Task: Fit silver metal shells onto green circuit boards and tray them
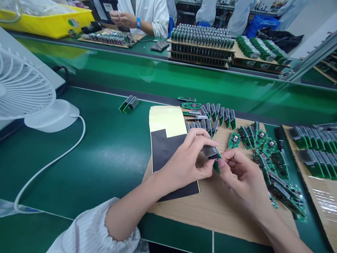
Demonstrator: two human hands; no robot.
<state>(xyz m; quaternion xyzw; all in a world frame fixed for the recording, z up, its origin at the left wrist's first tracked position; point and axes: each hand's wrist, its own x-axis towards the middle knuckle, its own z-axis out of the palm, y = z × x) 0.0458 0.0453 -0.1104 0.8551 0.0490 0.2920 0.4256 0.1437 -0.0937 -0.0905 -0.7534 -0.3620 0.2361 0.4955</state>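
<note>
Between my two hands is a small green circuit board (216, 166) with a grey display module on it, held above the cardboard sheet. My left hand (188, 158) grips it with the fingers on top and the thumb below. The thumb and forefinger of my right hand (240, 172) pinch at the board's right edge; whether a smaller piece is between them is hidden. Under my left forearm lies a black adhesive sheet (168, 151) with a yellow backing strip (168, 117). Loose circuit boards (276, 172) lie in a heap to the right of my right hand.
Boards with display modules (221, 114) stand in rows behind my hands. A cardboard tray (321, 196) with more boards is at right. Left stand a white fan (39, 116) and two boards (129, 104). Beyond the green partition, a co-worker (144, 17) sits near stacked board trays (201, 45).
</note>
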